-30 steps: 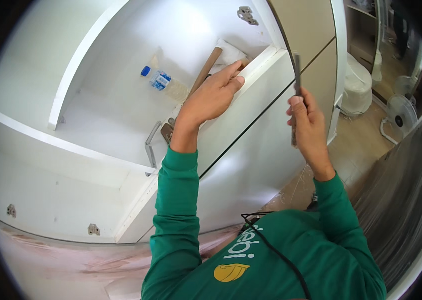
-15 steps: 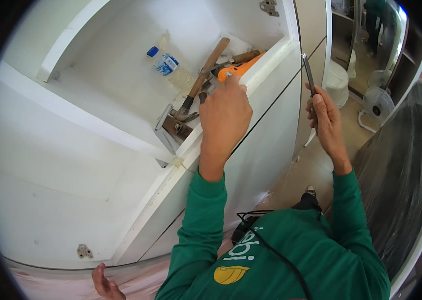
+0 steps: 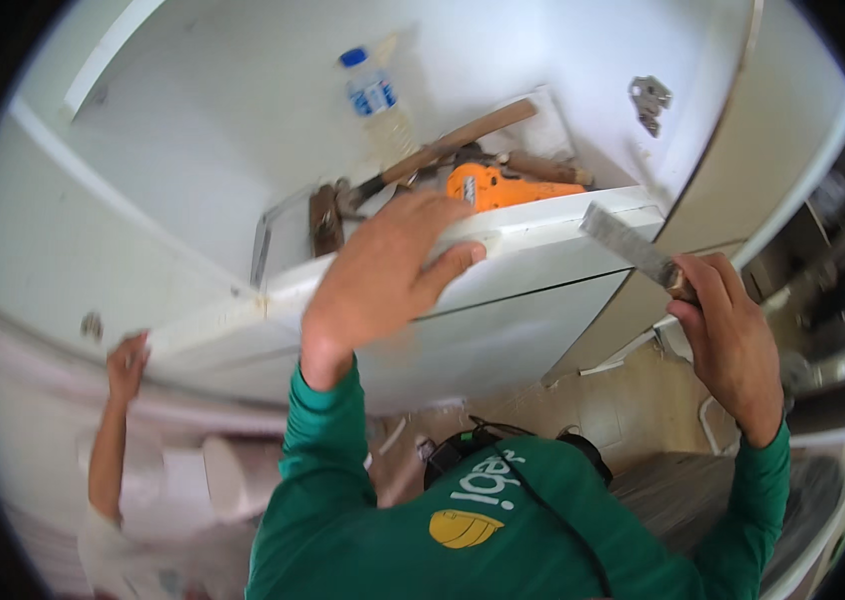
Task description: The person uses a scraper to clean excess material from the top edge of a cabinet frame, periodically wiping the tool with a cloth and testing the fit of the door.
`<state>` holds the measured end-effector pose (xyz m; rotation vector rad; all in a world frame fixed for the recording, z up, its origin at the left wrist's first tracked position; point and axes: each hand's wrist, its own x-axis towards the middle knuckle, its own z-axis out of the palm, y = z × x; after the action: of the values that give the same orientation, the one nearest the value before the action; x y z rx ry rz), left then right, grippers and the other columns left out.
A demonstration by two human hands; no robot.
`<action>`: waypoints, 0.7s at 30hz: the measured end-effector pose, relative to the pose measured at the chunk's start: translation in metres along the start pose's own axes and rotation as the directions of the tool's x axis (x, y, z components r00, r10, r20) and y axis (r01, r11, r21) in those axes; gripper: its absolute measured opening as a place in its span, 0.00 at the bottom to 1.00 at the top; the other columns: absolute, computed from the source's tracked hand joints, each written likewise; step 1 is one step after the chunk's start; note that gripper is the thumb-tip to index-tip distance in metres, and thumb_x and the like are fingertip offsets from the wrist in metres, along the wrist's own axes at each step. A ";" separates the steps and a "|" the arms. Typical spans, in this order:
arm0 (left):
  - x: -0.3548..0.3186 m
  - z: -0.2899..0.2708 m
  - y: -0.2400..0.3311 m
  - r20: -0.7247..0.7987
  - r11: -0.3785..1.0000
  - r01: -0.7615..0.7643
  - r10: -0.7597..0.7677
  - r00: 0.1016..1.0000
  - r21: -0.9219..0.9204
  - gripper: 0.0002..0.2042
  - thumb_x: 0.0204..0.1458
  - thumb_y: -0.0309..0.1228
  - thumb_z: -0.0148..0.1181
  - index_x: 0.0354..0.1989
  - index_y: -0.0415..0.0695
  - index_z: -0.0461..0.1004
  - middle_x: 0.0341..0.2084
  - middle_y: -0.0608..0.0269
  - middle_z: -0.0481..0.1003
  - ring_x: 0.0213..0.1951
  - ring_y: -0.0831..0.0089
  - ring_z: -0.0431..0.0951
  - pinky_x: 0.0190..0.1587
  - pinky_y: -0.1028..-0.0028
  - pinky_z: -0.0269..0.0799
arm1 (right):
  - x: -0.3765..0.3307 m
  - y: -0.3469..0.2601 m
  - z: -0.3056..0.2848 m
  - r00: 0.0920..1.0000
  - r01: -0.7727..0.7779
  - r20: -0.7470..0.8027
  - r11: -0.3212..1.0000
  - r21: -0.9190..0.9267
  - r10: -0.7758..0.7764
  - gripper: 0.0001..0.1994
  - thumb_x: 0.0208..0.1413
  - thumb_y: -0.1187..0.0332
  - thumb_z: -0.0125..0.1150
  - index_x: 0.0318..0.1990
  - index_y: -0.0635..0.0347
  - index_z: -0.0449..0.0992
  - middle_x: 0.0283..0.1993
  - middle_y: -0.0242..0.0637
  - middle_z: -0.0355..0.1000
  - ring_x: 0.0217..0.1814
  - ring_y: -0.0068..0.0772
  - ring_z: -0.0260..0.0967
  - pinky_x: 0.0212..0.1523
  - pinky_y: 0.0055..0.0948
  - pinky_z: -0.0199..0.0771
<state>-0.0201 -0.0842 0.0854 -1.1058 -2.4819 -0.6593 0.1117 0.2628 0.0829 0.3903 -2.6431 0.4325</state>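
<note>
My right hand [image 3: 738,345] grips a chisel [image 3: 631,243] by its wooden end. Its flat grey blade points up and left, close to the right end of the cabinet's white front edge [image 3: 553,213]. Over that same edge, farther left, lies my left hand [image 3: 383,275], thumb apart from the fingers and nothing in it. Just beyond it, inside the white cabinet, are a hammer [image 3: 463,140] with a wooden handle, an orange tool [image 3: 513,190] and a brown block-shaped tool [image 3: 325,220].
A water bottle [image 3: 373,98] with a blue cap stands or lies farther inside; I cannot tell which. A metal hinge [image 3: 650,105] is fixed to the right inner wall. At the left, another person's hand [image 3: 127,367] is by the cabinet edge. Tiled floor [image 3: 633,400] shows below.
My view has turned and shifted right along the cabinet. The chisel has tipped from nearly upright toward the edge. My left hand has opened its thumb outward. More of the other person's arm shows.
</note>
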 end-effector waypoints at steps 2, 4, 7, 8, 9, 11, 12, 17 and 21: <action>0.004 -0.015 -0.004 0.107 0.999 0.038 -0.033 0.994 -0.037 0.16 0.72 0.38 0.61 0.55 0.38 0.82 0.47 0.50 0.80 0.51 0.50 0.78 0.56 0.58 0.74 | 0.010 0.025 -0.012 0.994 0.091 0.064 0.994 -0.055 -0.087 0.24 0.65 0.69 0.70 0.67 0.55 0.74 0.49 0.42 0.74 0.43 0.53 0.78 0.43 0.48 0.80; 0.009 -0.023 -0.009 0.180 0.991 0.114 -0.101 0.979 -0.068 0.15 0.73 0.38 0.59 0.54 0.37 0.82 0.46 0.50 0.80 0.49 0.51 0.78 0.56 0.59 0.74 | 0.017 0.043 -0.018 0.986 0.152 0.079 0.983 -0.104 -0.144 0.26 0.64 0.68 0.70 0.69 0.49 0.75 0.47 0.41 0.74 0.43 0.53 0.77 0.41 0.48 0.79; -0.006 -0.034 -0.004 0.182 0.960 0.280 -0.270 0.946 -0.031 0.16 0.75 0.38 0.55 0.54 0.38 0.82 0.45 0.52 0.80 0.48 0.52 0.78 0.55 0.60 0.74 | 0.024 0.057 -0.021 0.980 0.184 0.079 0.983 -0.010 -0.183 0.27 0.66 0.71 0.68 0.72 0.49 0.73 0.47 0.42 0.73 0.45 0.53 0.77 0.42 0.48 0.78; -0.017 -0.030 -0.005 0.140 0.945 0.326 -0.318 0.938 -0.038 0.16 0.75 0.38 0.55 0.54 0.38 0.82 0.45 0.52 0.80 0.48 0.52 0.78 0.55 0.60 0.74 | 0.023 0.060 -0.019 0.976 0.195 0.094 0.980 0.031 -0.197 0.28 0.66 0.73 0.67 0.73 0.49 0.72 0.48 0.43 0.73 0.46 0.53 0.77 0.44 0.48 0.78; -0.024 -0.032 -0.007 0.088 0.932 0.361 -0.356 0.930 -0.040 0.16 0.76 0.37 0.54 0.54 0.38 0.82 0.45 0.52 0.80 0.48 0.53 0.78 0.55 0.61 0.74 | 0.025 0.062 -0.019 0.972 0.208 0.094 0.976 0.069 -0.214 0.29 0.66 0.74 0.66 0.74 0.50 0.72 0.49 0.43 0.73 0.47 0.53 0.76 0.45 0.48 0.78; -0.031 -0.020 0.005 -0.051 0.930 0.368 -0.367 0.929 0.017 0.15 0.74 0.38 0.56 0.54 0.39 0.82 0.45 0.53 0.80 0.49 0.55 0.78 0.55 0.62 0.74 | 0.025 0.068 -0.019 0.964 0.229 0.113 0.967 0.112 -0.241 0.31 0.66 0.78 0.64 0.75 0.50 0.70 0.52 0.44 0.72 0.50 0.54 0.76 0.48 0.48 0.77; -0.034 -0.010 0.013 -0.097 0.919 0.391 -0.386 0.918 0.043 0.15 0.74 0.38 0.56 0.53 0.39 0.82 0.46 0.53 0.80 0.49 0.56 0.78 0.55 0.62 0.74 | 0.023 0.070 -0.017 0.954 0.282 0.088 0.958 0.056 -0.286 0.33 0.64 0.78 0.66 0.76 0.48 0.70 0.51 0.42 0.73 0.48 0.52 0.76 0.47 0.46 0.79; -0.029 0.016 0.042 -0.296 0.855 0.461 -0.388 0.873 0.239 0.29 0.59 0.54 0.72 0.54 0.38 0.82 0.48 0.51 0.80 0.54 0.50 0.79 0.61 0.55 0.72 | 0.045 0.096 -0.016 0.913 0.407 0.017 0.913 -0.003 -0.407 0.33 0.64 0.77 0.67 0.76 0.45 0.73 0.49 0.41 0.73 0.43 0.48 0.76 0.43 0.44 0.79; -0.015 0.048 0.053 -0.445 0.836 0.455 -0.297 0.845 0.306 0.44 0.44 0.65 0.80 0.56 0.34 0.81 0.49 0.47 0.80 0.57 0.46 0.78 0.64 0.52 0.72 | 0.061 0.114 -0.011 0.845 0.533 0.011 0.841 -0.091 -0.534 0.33 0.62 0.75 0.70 0.75 0.41 0.75 0.48 0.37 0.73 0.42 0.44 0.76 0.41 0.42 0.80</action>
<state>0.0239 -0.0355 0.0527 -0.2837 -2.3490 -0.3842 0.0246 0.3589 0.0933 1.0525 -2.3828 0.1289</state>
